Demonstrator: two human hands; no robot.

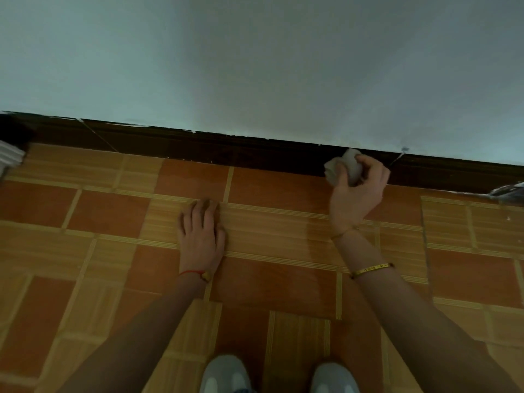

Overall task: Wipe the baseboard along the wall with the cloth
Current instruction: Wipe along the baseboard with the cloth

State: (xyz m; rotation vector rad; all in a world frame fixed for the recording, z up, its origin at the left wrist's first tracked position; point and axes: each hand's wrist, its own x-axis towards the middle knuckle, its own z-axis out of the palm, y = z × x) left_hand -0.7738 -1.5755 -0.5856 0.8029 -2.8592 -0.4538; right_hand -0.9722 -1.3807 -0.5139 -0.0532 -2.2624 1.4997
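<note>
Shoes (225, 374), floor (283, 282), cloth (341, 165) at baseboard (226, 151)

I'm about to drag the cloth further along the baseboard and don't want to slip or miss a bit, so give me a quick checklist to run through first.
1. Cloth gripped firmly: ok, the right hand has its fingers curled round the bunched cloth.
2. Cloth meeting the baseboard: ok, it lies against the dark strip at the wall's foot.
3. Body braced: ok, the left hand lies flat on the floor tiles.
4. Path to the right: cannot tell, a blurred object sits at the frame's right edge by the baseboard.
5. Stretch to the left already clean: cannot tell, the strip is too dark to judge.
</note>
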